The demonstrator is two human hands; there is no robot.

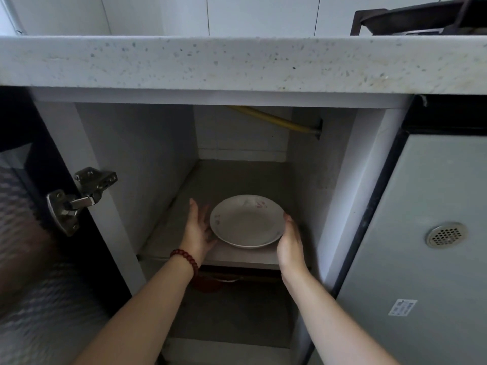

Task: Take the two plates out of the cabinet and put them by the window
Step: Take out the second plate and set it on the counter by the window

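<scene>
A white plate (247, 222) with faint pink flower marks sits on the grey shelf (229, 177) inside the open cabinet under the counter. It may be a stack of two; I cannot tell from this angle. My left hand (198, 227) lies against the plate's left rim, fingers straight and apart, a red bead bracelet on the wrist. My right hand (290, 241) cups the plate's right rim, its fingers hidden behind the edge. Both hands touch the plate, which still rests on the shelf.
The speckled stone counter edge (237, 64) overhangs the cabinet. The dark cabinet door (34, 206) with a metal hinge (79, 198) stands open at left. A grey panel with a round vent (445, 234) is at right. A yellow hose (276, 119) crosses the back. A red object (208, 284) lies below the shelf.
</scene>
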